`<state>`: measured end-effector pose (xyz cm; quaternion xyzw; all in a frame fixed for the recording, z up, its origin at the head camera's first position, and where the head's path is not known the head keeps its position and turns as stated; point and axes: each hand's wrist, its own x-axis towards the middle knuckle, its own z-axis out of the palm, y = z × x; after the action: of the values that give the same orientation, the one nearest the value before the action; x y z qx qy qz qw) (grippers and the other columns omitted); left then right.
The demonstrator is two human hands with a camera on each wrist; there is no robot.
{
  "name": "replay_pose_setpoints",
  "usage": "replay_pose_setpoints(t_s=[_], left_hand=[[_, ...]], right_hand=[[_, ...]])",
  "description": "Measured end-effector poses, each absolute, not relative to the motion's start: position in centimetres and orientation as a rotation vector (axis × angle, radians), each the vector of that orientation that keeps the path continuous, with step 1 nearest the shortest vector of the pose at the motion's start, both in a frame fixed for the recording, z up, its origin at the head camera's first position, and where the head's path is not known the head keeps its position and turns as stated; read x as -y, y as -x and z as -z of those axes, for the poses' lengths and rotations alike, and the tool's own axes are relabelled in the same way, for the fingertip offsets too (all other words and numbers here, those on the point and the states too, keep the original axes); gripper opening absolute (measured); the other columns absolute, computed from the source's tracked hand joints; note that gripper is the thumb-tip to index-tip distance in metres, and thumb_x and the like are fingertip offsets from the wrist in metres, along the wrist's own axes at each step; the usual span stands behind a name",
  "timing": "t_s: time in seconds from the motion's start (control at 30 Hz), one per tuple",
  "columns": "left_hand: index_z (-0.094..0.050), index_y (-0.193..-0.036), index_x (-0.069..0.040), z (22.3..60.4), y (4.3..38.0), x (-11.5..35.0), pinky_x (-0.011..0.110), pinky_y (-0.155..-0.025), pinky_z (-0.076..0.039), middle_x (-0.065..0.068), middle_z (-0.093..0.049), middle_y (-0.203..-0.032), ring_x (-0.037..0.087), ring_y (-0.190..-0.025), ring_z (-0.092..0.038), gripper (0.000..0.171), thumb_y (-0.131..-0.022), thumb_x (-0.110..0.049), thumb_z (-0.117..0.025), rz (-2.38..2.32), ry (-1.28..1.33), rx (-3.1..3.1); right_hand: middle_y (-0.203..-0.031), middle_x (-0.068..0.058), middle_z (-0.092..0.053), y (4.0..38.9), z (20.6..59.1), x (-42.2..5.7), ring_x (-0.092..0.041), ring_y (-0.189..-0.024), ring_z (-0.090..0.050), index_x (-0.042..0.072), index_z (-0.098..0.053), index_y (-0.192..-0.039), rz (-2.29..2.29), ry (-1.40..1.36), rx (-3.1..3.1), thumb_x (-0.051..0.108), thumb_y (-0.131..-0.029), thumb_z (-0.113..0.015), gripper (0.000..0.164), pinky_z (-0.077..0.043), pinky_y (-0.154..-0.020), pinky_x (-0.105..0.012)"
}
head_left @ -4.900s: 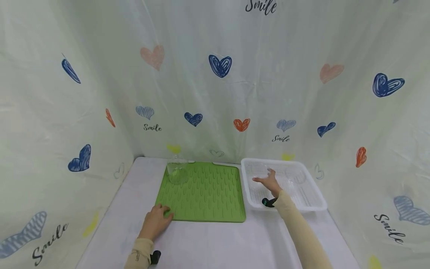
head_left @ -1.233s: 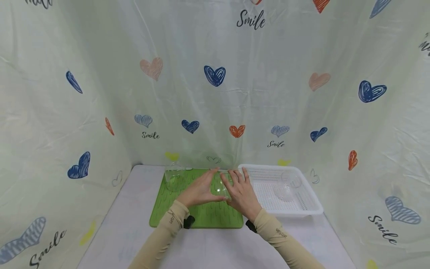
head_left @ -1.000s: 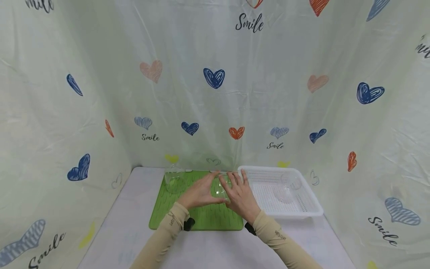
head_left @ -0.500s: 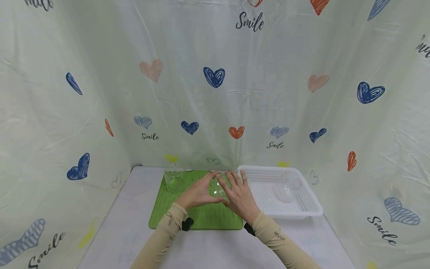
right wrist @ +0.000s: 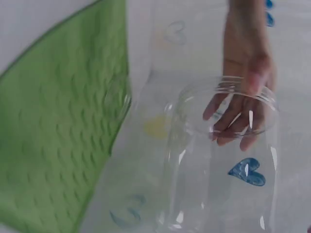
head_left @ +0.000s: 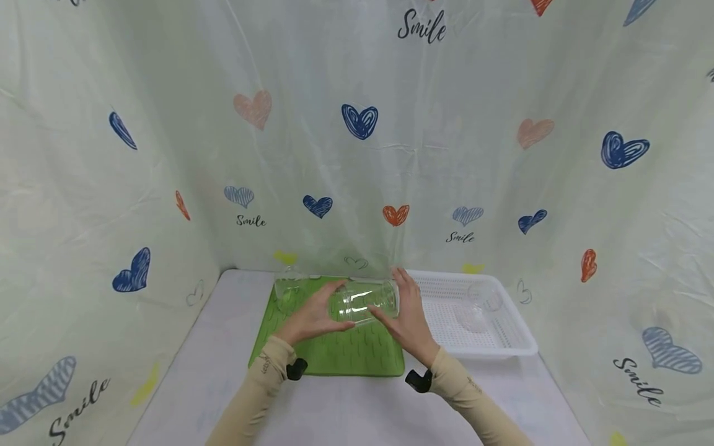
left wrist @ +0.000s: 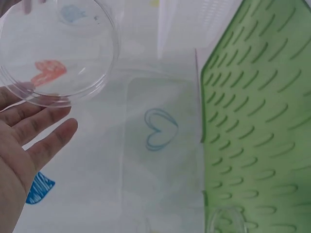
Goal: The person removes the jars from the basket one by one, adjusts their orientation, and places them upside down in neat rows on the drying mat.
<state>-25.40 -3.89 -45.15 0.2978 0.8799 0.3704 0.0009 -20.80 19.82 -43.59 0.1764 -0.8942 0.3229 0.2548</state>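
Note:
A clear jar [head_left: 362, 300] lies on its side in the air above the green mat [head_left: 346, 356], held between both hands. My left hand [head_left: 309, 316] grips its left end, thumb on the near side and fingers on the far side. At the other end, my right hand [head_left: 409, 313] holds it with the thumb across the wall and the fingers pointing up. The right wrist view shows the threaded mouth of the jar [right wrist: 221, 184] at the left hand. Another clear vessel [head_left: 287, 291] stands at the mat's back left corner.
To the right of the mat stands a white perforated basket [head_left: 524, 337] with clear round pieces [head_left: 471, 319] inside. A curtain [head_left: 413, 161] printed with hearts hangs behind the white table [head_left: 357, 409].
The right hand has gone from the basket to the jar over the mat, joined by the left. In the last half second the hands have spread apart, and the jar now shows lengthwise.

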Motion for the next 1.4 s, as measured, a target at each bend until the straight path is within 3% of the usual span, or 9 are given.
replay_pose_setpoints(t_s=[0.13,0.27,0.43,0.57,0.7,0.8,1.0,1.17,1.4], left_hand=[[-0.024,-0.153,-0.023,44.8,25.4,4.6,0.060,-0.102,-0.043,0.008,-0.036,-0.154,0.037,-0.135,-0.042,0.102,-0.072,-0.056,-0.078,-1.158,-0.930,-2.801],[-0.023,-0.154,-0.026,44.7,25.4,4.8,0.060,-0.102,-0.043,0.008,-0.033,-0.155,0.038,-0.135,-0.041,0.101,-0.074,-0.057,-0.076,-1.124,-0.938,-2.833],[-0.023,-0.153,-0.024,44.6,25.4,4.8,0.059,-0.101,-0.044,0.007,-0.034,-0.155,0.037,-0.135,-0.042,0.103,-0.072,-0.065,-0.073,-1.120,-0.956,-2.839],[-0.023,-0.154,-0.022,44.6,25.4,4.7,0.059,-0.101,-0.044,0.006,-0.035,-0.154,0.036,-0.135,-0.042,0.107,-0.070,-0.070,-0.070,-1.121,-0.970,-2.827],[-0.024,-0.153,-0.021,44.8,25.3,4.8,0.060,-0.101,-0.044,0.007,-0.037,-0.153,0.037,-0.134,-0.043,0.104,-0.072,-0.062,-0.075,-1.145,-0.969,-2.817],[-0.026,-0.153,-0.020,45.0,25.3,4.9,0.059,-0.100,-0.045,0.007,-0.038,-0.152,0.036,-0.133,-0.044,0.102,-0.073,-0.055,-0.078,-1.156,-0.977,-2.819],[-0.027,-0.152,-0.018,45.4,25.2,5.1,0.059,-0.098,-0.047,0.007,-0.039,-0.152,0.036,-0.131,-0.047,0.106,-0.071,-0.068,-0.072,-1.142,-0.975,-2.833],[-0.025,-0.153,-0.021,45.7,25.0,5.3,0.059,-0.098,-0.047,0.008,-0.039,-0.151,0.038,-0.131,-0.047,0.106,-0.070,-0.068,-0.072,-1.141,-0.935,-2.828],[-0.024,-0.153,-0.022,46.5,25.0,6.2,0.059,-0.106,-0.039,0.006,-0.032,-0.156,0.035,-0.139,-0.037,0.105,-0.072,-0.070,-0.069,-1.122,-0.886,-2.814]], right_hand=[[-0.158,-0.018,-0.015,21.0,43.0,-20.1,-0.039,-0.145,-0.020,0.018,-0.007,-0.156,-1.586,-0.123,2.379,0.044,-0.093,-0.060,0.086,-0.028,-0.113,-0.062],[-0.157,-0.024,-0.009,21.5,42.8,-20.5,-0.044,-0.144,-0.019,0.015,0.002,-0.154,-2.166,0.137,2.194,0.054,-0.094,-0.053,0.090,-0.032,-0.111,-0.061],[-0.156,-0.028,0.002,21.8,43.2,-20.8,-0.048,-0.144,-0.011,0.015,0.016,-0.152,-2.709,0.177,1.955,0.063,-0.093,-0.047,0.099,-0.032,-0.110,-0.062],[-0.156,-0.029,0.003,21.8,43.9,-20.5,-0.046,-0.145,-0.011,0.019,0.016,-0.153,-2.979,0.115,1.778,0.061,-0.095,-0.044,0.093,-0.032,-0.111,-0.061],[-0.157,-0.027,0.000,21.8,44.4,-20.0,-0.047,-0.145,-0.010,0.030,0.005,-0.155,-3.060,0.085,1.708,0.054,-0.096,-0.048,0.082,-0.032,-0.110,-0.061],[-0.157,-0.028,0.000,21.8,44.7,-19.6,-0.048,-0.145,-0.010,0.032,0.003,-0.155,-3.070,0.135,1.674,0.048,-0.095,-0.056,0.085,-0.033,-0.110,-0.061],[-0.156,-0.030,-0.002,21.9,45.1,-19.3,-0.050,-0.143,-0.016,0.026,0.008,-0.155,-3.052,0.181,1.657,0.042,-0.094,-0.060,0.092,-0.035,-0.110,-0.059],[-0.156,-0.029,-0.004,22.0,45.1,-19.0,-0.049,-0.143,-0.016,0.022,0.005,-0.155,-3.021,0.189,1.703,0.040,-0.094,-0.059,0.090,-0.033,-0.111,-0.059],[-0.156,-0.025,-0.007,22.8,45.2,-18.3,-0.046,-0.143,-0.020,0.014,0.004,-0.151,-2.817,0.139,1.921,0.040,-0.094,-0.060,0.090,-0.034,-0.110,-0.061]])
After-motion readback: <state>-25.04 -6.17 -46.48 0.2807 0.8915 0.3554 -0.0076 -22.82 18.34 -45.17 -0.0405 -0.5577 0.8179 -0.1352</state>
